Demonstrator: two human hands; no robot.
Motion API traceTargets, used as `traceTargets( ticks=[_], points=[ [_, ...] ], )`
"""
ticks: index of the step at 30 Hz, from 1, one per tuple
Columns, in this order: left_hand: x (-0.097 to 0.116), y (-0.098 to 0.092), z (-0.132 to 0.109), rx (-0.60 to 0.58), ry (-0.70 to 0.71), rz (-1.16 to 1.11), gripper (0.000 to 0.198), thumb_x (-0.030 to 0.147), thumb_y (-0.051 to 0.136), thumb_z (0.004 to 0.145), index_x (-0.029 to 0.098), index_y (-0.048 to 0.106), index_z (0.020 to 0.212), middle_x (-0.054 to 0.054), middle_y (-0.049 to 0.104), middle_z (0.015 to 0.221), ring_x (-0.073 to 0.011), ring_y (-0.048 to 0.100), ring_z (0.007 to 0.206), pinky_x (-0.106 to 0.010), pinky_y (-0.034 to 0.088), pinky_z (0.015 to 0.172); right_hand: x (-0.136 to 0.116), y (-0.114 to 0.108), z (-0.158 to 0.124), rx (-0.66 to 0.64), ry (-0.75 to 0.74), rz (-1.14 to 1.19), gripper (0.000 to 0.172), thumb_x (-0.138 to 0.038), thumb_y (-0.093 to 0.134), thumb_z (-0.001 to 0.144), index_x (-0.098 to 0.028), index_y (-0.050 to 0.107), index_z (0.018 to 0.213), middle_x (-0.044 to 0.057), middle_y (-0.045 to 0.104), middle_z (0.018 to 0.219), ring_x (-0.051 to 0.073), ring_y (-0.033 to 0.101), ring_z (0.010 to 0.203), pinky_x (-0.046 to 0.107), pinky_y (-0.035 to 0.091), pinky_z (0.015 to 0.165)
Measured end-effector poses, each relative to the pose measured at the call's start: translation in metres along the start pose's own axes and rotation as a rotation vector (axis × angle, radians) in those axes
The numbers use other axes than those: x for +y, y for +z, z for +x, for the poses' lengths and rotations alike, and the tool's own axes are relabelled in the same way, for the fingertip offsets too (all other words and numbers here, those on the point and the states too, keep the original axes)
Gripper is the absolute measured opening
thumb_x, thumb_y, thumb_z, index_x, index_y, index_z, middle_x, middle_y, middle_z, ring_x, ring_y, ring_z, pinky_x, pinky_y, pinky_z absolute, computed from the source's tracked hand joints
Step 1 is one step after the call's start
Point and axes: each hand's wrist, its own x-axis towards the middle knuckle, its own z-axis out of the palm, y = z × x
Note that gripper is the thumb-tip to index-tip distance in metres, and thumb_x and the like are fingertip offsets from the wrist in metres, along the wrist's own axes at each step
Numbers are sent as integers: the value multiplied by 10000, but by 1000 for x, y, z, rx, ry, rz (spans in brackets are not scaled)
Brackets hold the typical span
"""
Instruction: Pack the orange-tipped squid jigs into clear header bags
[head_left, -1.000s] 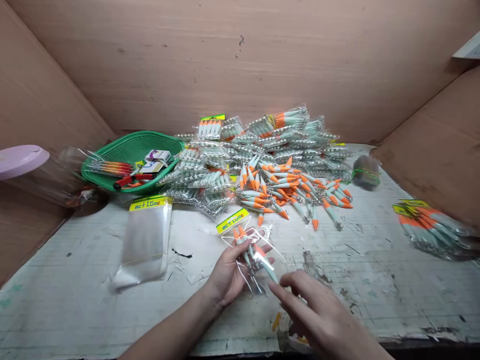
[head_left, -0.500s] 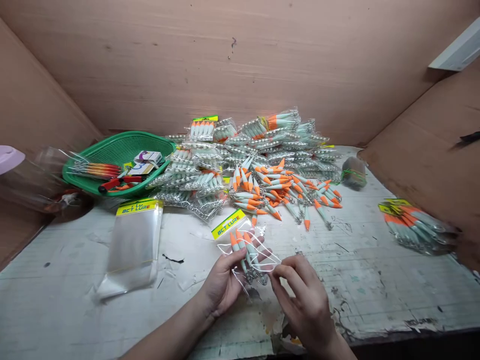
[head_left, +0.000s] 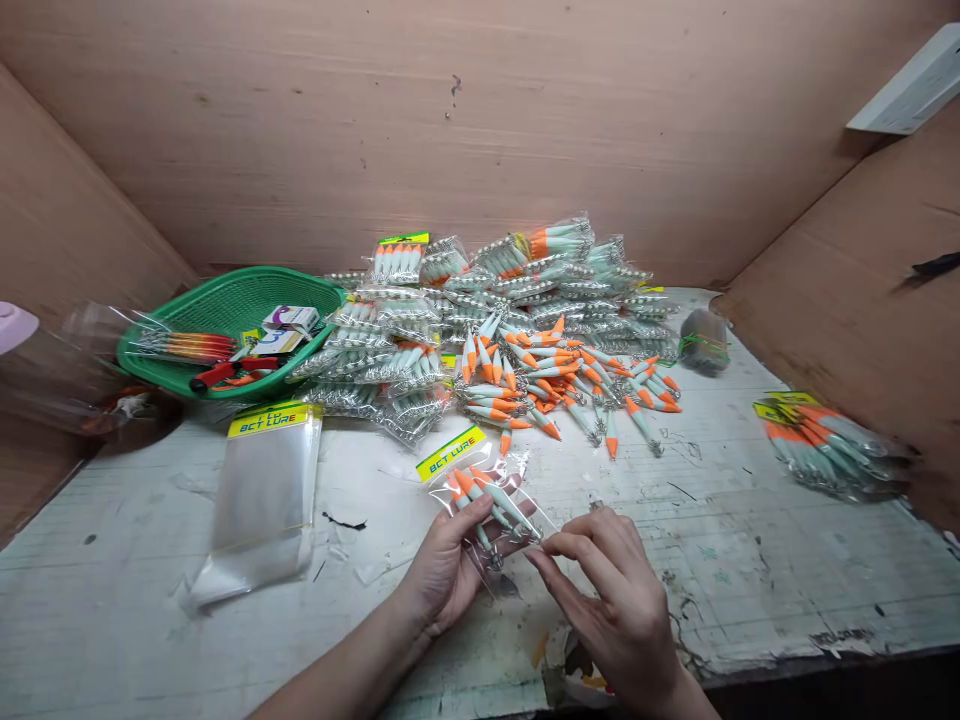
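Note:
My left hand (head_left: 446,565) grips a clear plastic bag with a yellow "BCT LURE" header (head_left: 451,454), thumb on top and fingers beneath. Several white fishing lures (head_left: 496,496) with orange tips lie in the bag, their hooks pointing towards my right hand (head_left: 607,580). That hand is closed in a pinch at the bag's lower right edge, close to the hooks; whether it has the film or a hook cannot be made out. Beyond both hands lies a heap of loose orange-and-white lures (head_left: 562,375).
Bagged lures (head_left: 405,330) are piled along the back wall. On the left are a green basket (head_left: 150,378) with red-handled pliers (head_left: 225,374) and a stack of header bags (head_left: 259,500). Packed lures (head_left: 829,445) lie on the right, a dark bundle (head_left: 703,342) behind them.
The lures in the bag have shifted and now lie more slanted, hooks to the right. My right fingertips have moved slightly left and down along the bag edge. The view has shifted a little.

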Motion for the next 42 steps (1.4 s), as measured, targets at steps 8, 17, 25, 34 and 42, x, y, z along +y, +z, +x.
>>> traceTargets(
  ticks=[8, 17, 25, 34, 42],
  points=[
    [-1, 3, -1, 65, 67, 52, 496, 178, 582, 857, 174, 460, 1338, -117, 676, 1151, -219, 677, 965, -314, 553, 839, -7, 13, -12, 68, 81, -112, 100, -178, 636, 842, -176, 672, 936, 8, 559, 681, 152, 490, 651, 316, 348, 637],
    [-2, 6, -3, 139, 41, 89, 448, 188, 586, 862, 152, 498, 1300, -134, 671, 1157, -232, 657, 1024, -341, 543, 896, -12, 22, -15, 131, 169, -88, 72, -180, 619, 830, -174, 655, 892, -2, 558, 708, 153, 522, 690, 347, 327, 728],
    [1, 6, -2, 89, 31, 84, 477, 152, 579, 856, 131, 465, 1319, -156, 638, 1213, -264, 648, 1045, -403, 521, 948, -19, 23, -13, 154, 44, -170, 290, -68, 570, 856, -185, 607, 1119, 11, 669, 782, 160, 571, 723, 371, 322, 751],
    [8, 8, -7, -82, -35, -12, 497, 188, 497, 903, 203, 357, 1380, -155, 479, 1400, -334, 595, 1118, -461, 576, 825, 113, -40, -6, 98, 155, -329, 172, -135, 497, 866, -194, 592, 996, 80, 603, 863, 222, 560, 833, 392, 473, 725],
    [6, 2, -5, 67, -21, 46, 488, 159, 582, 849, 162, 448, 1318, -137, 533, 1356, -269, 619, 1096, -383, 563, 879, 203, -58, 2, -219, 89, -288, 230, -230, 432, 878, -179, 651, 922, 91, 646, 847, 217, 613, 792, 364, 521, 686]
  ],
)
